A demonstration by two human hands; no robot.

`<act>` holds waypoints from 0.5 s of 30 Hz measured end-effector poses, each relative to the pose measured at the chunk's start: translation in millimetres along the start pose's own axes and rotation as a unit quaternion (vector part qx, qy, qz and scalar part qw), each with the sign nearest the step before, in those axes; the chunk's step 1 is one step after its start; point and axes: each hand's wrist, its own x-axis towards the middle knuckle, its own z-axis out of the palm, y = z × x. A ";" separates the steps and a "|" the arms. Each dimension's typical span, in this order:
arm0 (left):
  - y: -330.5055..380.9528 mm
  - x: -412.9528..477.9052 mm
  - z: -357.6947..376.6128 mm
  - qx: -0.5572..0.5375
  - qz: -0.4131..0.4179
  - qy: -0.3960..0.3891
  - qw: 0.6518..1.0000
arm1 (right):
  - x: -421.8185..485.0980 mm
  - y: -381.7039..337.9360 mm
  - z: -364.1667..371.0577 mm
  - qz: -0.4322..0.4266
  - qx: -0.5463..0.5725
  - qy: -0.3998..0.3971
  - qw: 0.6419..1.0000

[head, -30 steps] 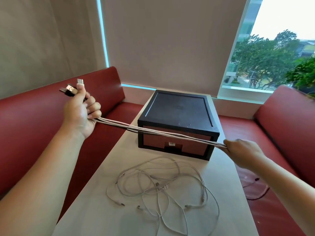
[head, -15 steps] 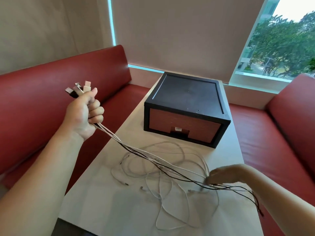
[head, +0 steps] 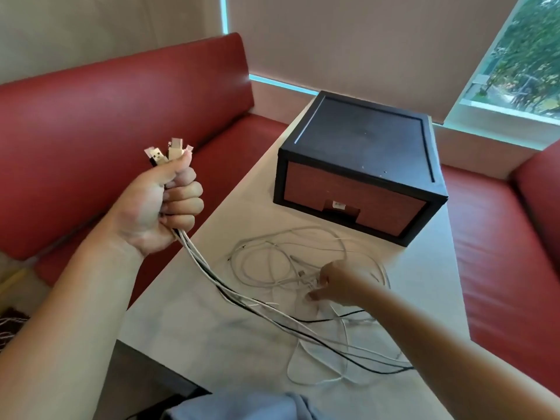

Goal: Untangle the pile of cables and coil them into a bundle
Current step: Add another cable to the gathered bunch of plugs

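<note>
Blue-grey fabric (head: 242, 403) sits right at the bottom edge, closest to the camera. Just past it is the pale table (head: 181, 334). A bunch of held cables (head: 197, 259) runs across its near part, mostly white with a couple of black ones, trailing off toward the right under the right forearm.

The right hand (head: 333, 286) is down on the table in the middle of the loose white tangle (head: 281, 268), fingers curled, thumb and fingertips pinching a white strand. That tangle lies flat in sloppy loops, just in front of the box.

The left hand (head: 163, 207) is raised over the table's left edge, fist wrapped tight around the held cables, with the USB plugs (head: 168, 153) poking out the top past the thumb.

Farther back, a black box (head: 363, 140) with a reddish drawer front sits on the table. Red bench seating (head: 106, 110) wraps around behind it, then a drawn blind (head: 363, 40) and a slice of window (head: 524, 62) showing trees.
</note>
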 end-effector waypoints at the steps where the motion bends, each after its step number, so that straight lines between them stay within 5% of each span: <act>1: -3.2 -1.2 -2.5 -0.008 -0.004 0.002 1.000 | 2.8 -3.7 4.9 0.003 0.006 0.004 1.000; 7: -19.6 -4.9 -10.8 -0.023 -0.024 0.019 0.999 | 12.1 -8.4 15.1 0.028 0.034 0.084 0.995; 15: -30.0 1.1 -7.3 -0.032 -0.044 0.015 0.998 | 33.5 18.6 -14.3 0.045 0.257 0.209 0.942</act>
